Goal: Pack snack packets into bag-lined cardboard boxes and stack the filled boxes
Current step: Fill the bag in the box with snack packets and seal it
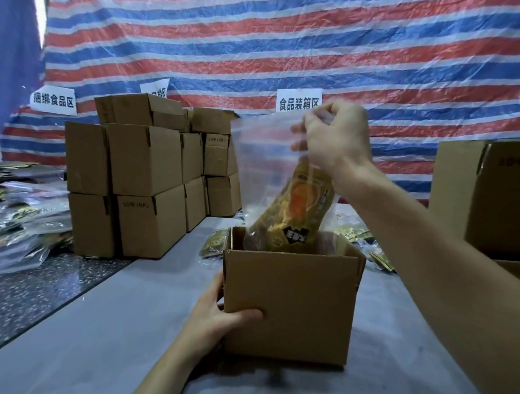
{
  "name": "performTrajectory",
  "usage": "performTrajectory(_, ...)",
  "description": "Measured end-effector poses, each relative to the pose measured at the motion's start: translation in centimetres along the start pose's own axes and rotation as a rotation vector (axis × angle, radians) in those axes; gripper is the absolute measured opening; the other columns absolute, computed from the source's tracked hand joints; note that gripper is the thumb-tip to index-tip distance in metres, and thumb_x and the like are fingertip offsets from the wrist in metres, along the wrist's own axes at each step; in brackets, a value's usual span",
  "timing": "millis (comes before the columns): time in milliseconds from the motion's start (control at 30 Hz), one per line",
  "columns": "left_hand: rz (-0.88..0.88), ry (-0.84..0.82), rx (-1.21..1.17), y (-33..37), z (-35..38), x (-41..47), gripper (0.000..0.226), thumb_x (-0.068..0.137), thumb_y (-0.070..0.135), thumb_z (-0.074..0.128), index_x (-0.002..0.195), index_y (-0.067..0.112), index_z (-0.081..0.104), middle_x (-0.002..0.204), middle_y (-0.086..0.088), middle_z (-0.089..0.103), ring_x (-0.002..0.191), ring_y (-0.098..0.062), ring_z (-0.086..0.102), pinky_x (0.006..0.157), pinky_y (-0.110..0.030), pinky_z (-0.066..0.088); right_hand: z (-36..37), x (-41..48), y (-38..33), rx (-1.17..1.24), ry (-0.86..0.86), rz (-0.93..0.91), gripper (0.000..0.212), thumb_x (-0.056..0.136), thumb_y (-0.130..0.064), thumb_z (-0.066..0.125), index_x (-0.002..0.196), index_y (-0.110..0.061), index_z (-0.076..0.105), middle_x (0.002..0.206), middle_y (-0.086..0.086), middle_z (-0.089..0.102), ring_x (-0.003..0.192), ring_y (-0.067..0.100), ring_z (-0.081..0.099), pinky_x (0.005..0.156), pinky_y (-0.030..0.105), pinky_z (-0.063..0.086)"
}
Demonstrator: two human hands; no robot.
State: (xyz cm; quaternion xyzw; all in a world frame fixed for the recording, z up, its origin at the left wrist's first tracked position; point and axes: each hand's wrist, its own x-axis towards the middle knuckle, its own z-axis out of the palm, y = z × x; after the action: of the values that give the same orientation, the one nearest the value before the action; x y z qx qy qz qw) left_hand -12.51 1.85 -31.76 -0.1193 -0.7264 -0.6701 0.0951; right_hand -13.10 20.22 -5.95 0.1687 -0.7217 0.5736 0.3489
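Gripping the bunched top of a clear plastic bag (263, 155), the right hand (336, 141) is raised above an open cardboard box (292, 301), its fingers (324, 118) curled tight round the plastic. Yellow snack packets (303, 207) hang tilted inside the bag, their lower end dipping into the box. The left hand (218, 316) holds the box's near-left corner, thumb across the front and fingers round the side. The box stands on the grey tabletop (110, 334). More loose packets (214, 242) lie just behind it. Closed boxes (146, 177) are stacked at the back left, before a striped tarp (277, 49).
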Motion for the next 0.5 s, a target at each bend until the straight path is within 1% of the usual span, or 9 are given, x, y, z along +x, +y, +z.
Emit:
performTrajectory(67,0.006,0.003,0.007,0.0,0.0,0.0,0.093,0.05,0.044,0.094,0.134,0.03,0.056,0.119,0.002,0.073,0.107,-0.019,0.072,0.083,-0.033,0.061,-0.2,-1.2,0.5,0.041,-0.151,0.07,0.013,0.102,-0.008,0.055,0.09,-0.009,0.059,0.082,0.005,0.075,0.06,0.014,0.073,0.055,0.03,0.059)
performTrajectory(133,0.004,0.003,-0.002,-0.1,0.1,0.1,0.092,0.051,0.042,0.094,0.134,0.028,0.057,0.12,0.001,0.073,0.107,-0.02,0.072,0.082,-0.032,0.06,-1.0,-2.2,1.1,0.028,-0.358,0.121,0.014,0.101,-0.006,0.058,0.088,-0.007,0.064,0.079,0.007,0.076,0.063,0.018,0.074,0.058,0.034,0.061)
performTrajectory(200,-0.001,0.011,-0.015,-0.1,0.1,0.1,0.094,0.049,0.039,0.094,0.134,0.026,0.057,0.119,-0.001,0.074,0.107,-0.022,0.072,0.082,-0.033,0.06,-2.1,-3.2,2.0,-0.092,-0.595,0.127,0.013,0.1,-0.009,0.06,0.089,-0.007,0.067,0.082,0.004,0.078,0.07,0.02,0.076,0.063,0.035,0.062)
performTrajectory(267,0.008,0.013,-0.007,-0.1,0.1,0.1,0.096,0.048,0.039,0.094,0.135,0.022,0.056,0.119,-0.003,0.074,0.107,-0.023,0.072,0.084,-0.033,0.059,-3.1,-4.0,3.1,-0.261,-0.78,0.099,0.012,0.1,-0.018,0.06,0.093,-0.012,0.068,0.082,0.0,0.078,0.072,0.017,0.076,0.059,0.028,0.061)
performTrajectory(333,0.018,0.016,0.002,-0.1,0.1,0.0,0.095,0.048,0.038,0.094,0.134,0.02,0.057,0.118,-0.003,0.074,0.106,-0.022,0.072,0.082,-0.03,0.059,-3.9,-4.5,4.3,-0.314,-0.827,0.12,0.015,0.103,-0.023,0.056,0.097,-0.014,0.066,0.082,-0.002,0.078,0.073,0.015,0.075,0.058,0.023,0.059)
performTrajectory(433,0.013,-0.015,0.007,0.0,0.0,-0.1,0.091,0.052,0.04,0.094,0.134,0.02,0.058,0.119,-0.004,0.074,0.109,-0.024,0.071,0.083,-0.03,0.058,-5.1,-4.3,5.6,-0.259,-0.783,0.207,0.015,0.105,-0.024,0.051,0.102,-0.014,0.061,0.083,-0.001,0.078,0.076,0.016,0.076,0.062,0.024,0.062)
performTrajectory(500,0.004,-0.011,0.015,-0.1,-0.1,0.0,0.09,0.052,0.044,0.096,0.132,0.022,0.06,0.119,-0.004,0.074,0.11,-0.024,0.071,0.083,-0.03,0.059,-5.8,-4.1,6.2,-0.253,-0.784,0.24,0.013,0.107,-0.026,0.048,0.106,-0.016,0.056,0.084,-0.003,0.078,0.078,0.015,0.076,0.061,0.023,0.06)
